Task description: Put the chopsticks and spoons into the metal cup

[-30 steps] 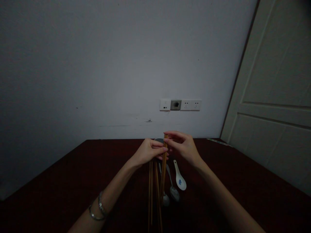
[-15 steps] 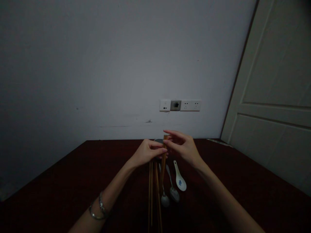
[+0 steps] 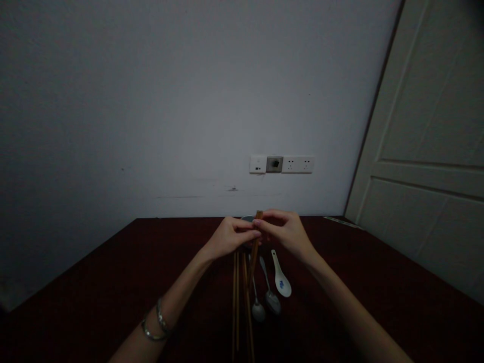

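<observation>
Both hands hold a pair of wooden chopsticks [image 3: 254,254] near the upper end, tilted over the table. My left hand [image 3: 229,236] pinches them between thumb and fingers from the left. From the right, my right hand [image 3: 285,229] grips them just higher up, thumb in front. Below lie more chopsticks [image 3: 235,302], side by side on the table. Right of these are a metal spoon [image 3: 258,311], a second, larger metal spoon [image 3: 272,301] and a white ceramic soup spoon [image 3: 282,282] with a blue mark. Behind the hands a round-rimmed dish [image 3: 247,219] is mostly hidden.
A dark red table [image 3: 159,267] reaches back to a grey wall [image 3: 189,101]. Wall sockets and a switch [image 3: 282,164] sit above its far edge. A pale panelled door [image 3: 423,151] stands at the right. The room is dim.
The fingers of my right hand have closed in; the raised index finger has come down against the chopsticks' top end. My left hand keeps its pinch. Tableware on the table stays put.
</observation>
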A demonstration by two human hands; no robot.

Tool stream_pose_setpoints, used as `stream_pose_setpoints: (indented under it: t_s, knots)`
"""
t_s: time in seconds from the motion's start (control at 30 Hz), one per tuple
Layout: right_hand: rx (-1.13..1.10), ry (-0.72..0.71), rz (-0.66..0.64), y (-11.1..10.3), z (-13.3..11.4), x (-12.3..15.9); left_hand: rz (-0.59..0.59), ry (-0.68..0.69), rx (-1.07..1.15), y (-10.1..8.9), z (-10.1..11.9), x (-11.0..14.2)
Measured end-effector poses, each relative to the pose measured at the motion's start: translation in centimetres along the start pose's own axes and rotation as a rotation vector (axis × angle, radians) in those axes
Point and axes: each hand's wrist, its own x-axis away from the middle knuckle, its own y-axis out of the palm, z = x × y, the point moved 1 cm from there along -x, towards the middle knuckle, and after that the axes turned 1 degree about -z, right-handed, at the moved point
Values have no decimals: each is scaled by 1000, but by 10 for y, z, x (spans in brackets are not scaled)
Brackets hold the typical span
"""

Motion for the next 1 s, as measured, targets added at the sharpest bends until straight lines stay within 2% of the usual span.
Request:
stream_pose_setpoints:
  t_s: [0.23, 0.37, 0.47, 0.57, 0.67, 0.8, 1.0]
  knots:
    - [-42, 94, 4, 3, 3, -4, -84, -83, 32, -1, -5, -3]
    - [-53, 101, -3, 5, 8, -13, -64, -78, 47, -5, -7, -5]
    - [-3, 94, -10, 5, 7, -27, -71, -89, 17, -14, -10, -6]
    - [55, 84, 3, 2, 2, -45, -106, -140, 40, -31, -21, -9]
    - [48, 68, 32, -4, -4, -68, -48, -247, 102, -54, -45, -14]
    - [19, 68, 110, -16, -9, -102, 78, -378, 151, -80, -90, -19]
    - [31, 42, 215, -36, -3, -152, 219, -524, 180, -96, -149, -13]
